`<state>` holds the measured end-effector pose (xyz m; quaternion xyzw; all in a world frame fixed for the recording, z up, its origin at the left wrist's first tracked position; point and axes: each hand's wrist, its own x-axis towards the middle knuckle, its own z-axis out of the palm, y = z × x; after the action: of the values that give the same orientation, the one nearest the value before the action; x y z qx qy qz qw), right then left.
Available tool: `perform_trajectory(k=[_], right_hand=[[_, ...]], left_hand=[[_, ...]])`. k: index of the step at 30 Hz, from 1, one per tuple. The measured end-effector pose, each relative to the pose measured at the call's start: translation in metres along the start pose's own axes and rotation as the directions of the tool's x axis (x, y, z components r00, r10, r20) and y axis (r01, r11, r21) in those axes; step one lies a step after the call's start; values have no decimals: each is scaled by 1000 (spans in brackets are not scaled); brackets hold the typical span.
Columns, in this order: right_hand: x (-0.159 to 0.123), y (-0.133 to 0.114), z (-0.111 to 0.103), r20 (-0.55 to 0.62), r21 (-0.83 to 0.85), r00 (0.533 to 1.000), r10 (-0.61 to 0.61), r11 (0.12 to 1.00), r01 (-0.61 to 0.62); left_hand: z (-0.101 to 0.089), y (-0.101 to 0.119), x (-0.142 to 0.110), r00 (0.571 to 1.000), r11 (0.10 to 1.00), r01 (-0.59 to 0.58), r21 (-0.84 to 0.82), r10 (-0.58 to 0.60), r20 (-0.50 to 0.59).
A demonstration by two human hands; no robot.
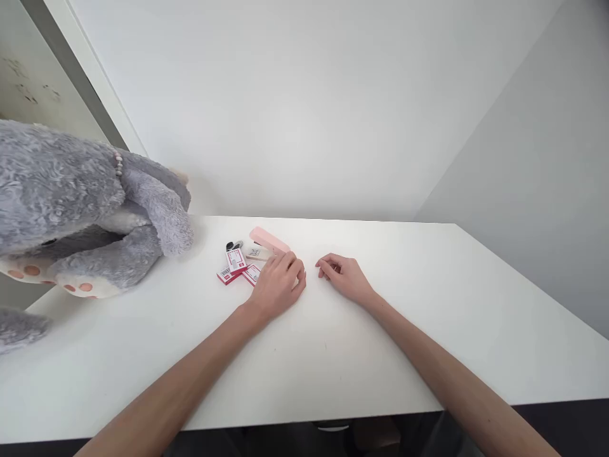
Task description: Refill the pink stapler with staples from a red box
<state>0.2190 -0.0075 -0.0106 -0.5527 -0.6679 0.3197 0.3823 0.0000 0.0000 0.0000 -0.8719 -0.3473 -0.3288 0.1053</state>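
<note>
A pink stapler [268, 240] lies on the white table [404, 317] near its far edge. Beside it are small red-and-white staple boxes [235, 260], a beige box [258, 254] and a small dark item [233, 245]. My left hand [278, 284] rests on the table with fingers curled, its fingertips touching the near end of the stapler and a staple box. My right hand [343, 275] lies a little to the right, fingers loosely curled, holding nothing that I can see.
A large grey plush toy [85, 216] with pink paw pads takes up the table's left end. White walls close off the back and the right. The table's front edge runs just below my forearms.
</note>
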Motion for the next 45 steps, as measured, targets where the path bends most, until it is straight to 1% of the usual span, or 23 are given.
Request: perform_trajectory(k=[3, 8, 12, 14, 18, 26, 33, 40, 45], right_hand=[[0, -1, 0, -2, 4, 1000, 10, 1000, -10], [-2, -2, 0, -1, 13, 1000, 13, 1000, -13], [-2, -3, -1, -2, 12, 1000, 13, 1000, -13], [-2, -3, -1, -2, 12, 1000, 13, 1000, -13], [-1, -3, -1, -1, 11, 1000, 11, 1000, -11], [-2, -2, -1, -4, 16, 1000, -3, 1000, 3], [-1, -3, -2, -1, 3, 1000, -5, 1000, 5], [0, -3, -2, -3, 12, 1000, -11, 1000, 11], [0, -2, -1, 0, 10, 1000, -21, 1000, 21]], left_hand=[[-1, 0, 1, 996, 998, 64, -24, -62, 65], [-2, 2, 0, 974, 983, 179, -43, -171, 150], [-4, 3, 2, 953, 970, 241, -42, -228, 200], [-4, 2, 2, 945, 967, 251, -46, -234, 230], [-3, 1, 1, 948, 971, 223, -80, -197, 249], [4, -4, -2, 975, 981, 148, -126, -124, 186], [1, -3, -1, 976, 985, 99, -141, -68, 206], [1, -2, -1, 970, 981, 84, -173, -40, 242], [1, -1, -1, 968, 973, 27, -228, 32, 250]])
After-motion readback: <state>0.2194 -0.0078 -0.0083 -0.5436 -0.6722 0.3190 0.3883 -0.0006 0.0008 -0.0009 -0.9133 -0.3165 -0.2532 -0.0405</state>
